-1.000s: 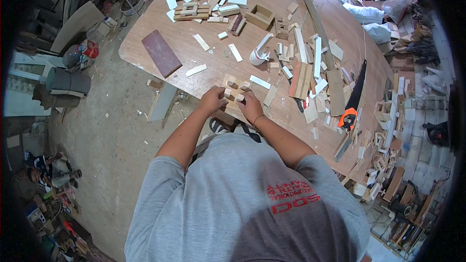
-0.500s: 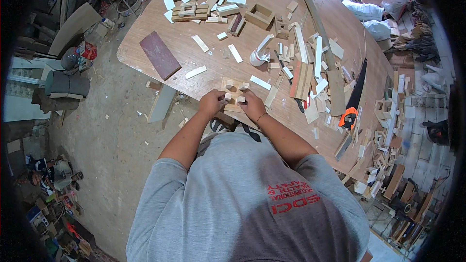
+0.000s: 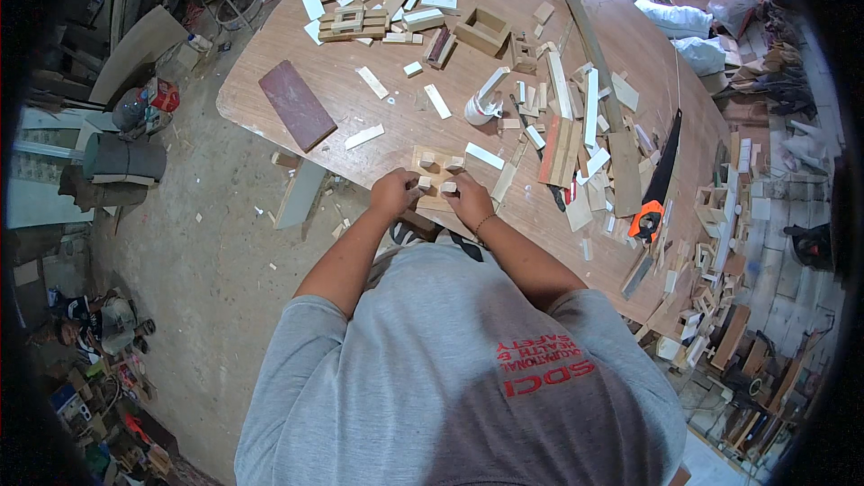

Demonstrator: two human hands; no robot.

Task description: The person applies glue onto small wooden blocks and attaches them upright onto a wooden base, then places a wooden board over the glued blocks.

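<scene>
While left hand (image 3: 393, 193) pinches left block (image 3: 424, 183) and right hand (image 3: 470, 202) pinches right block (image 3: 448, 188), board (image 3: 436, 175) lies between hands. Uneven finger pressure could tilt blocks; board, by near edge of surface (image 3: 405, 121), could slip off if pulled bodyward. More room beyond left hand; strip (image 3: 502, 179) just beside right hand.

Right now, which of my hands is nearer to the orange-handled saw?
Your right hand, left of the orange-handled saw with scattered wood pieces between them. Your left hand is farther left, across the small wood blocks from the right.
</scene>
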